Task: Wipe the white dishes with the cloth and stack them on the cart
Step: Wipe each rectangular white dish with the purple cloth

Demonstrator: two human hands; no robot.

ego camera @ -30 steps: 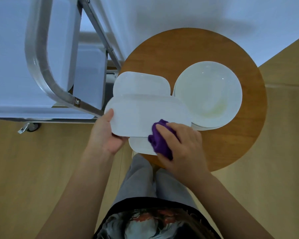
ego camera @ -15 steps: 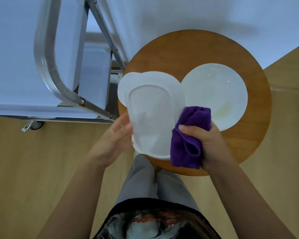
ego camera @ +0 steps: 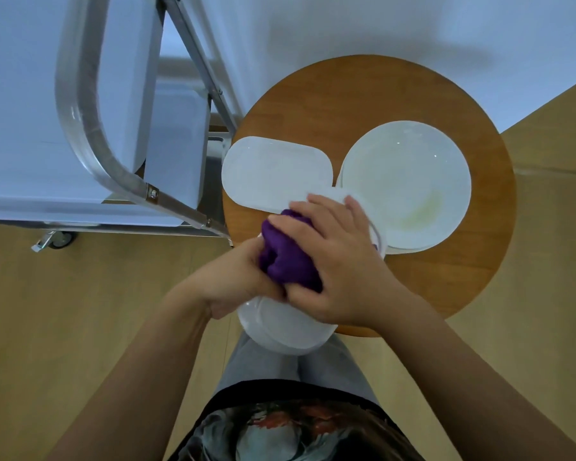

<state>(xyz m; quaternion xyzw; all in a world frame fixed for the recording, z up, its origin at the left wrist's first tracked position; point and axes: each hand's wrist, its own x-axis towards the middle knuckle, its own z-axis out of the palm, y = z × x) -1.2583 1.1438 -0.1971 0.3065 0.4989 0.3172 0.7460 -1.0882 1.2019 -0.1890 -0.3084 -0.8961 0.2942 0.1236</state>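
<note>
Right now the left hand (ego camera: 236,281) grips the rounded rectangular dish (ego camera: 286,331) off the counter (ego camera: 363,91) edge, while the right hand (ego camera: 336,261) presses the purple cloth (ego camera: 286,261) onto it; hard rubbing could make it slip and fall.

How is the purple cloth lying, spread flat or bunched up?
Bunched up. The purple cloth forms a thick wad, gripped by the right hand against the held dish.

Glossy, smooth white plates (ego camera: 409,181); a soft, fuzzy purple cloth (ego camera: 286,261); a round counter (ego camera: 346,94) of satin wood; a cart (ego camera: 80,128) framed in brushed metal; a matt wooden floor (ego camera: 80,311).
</note>
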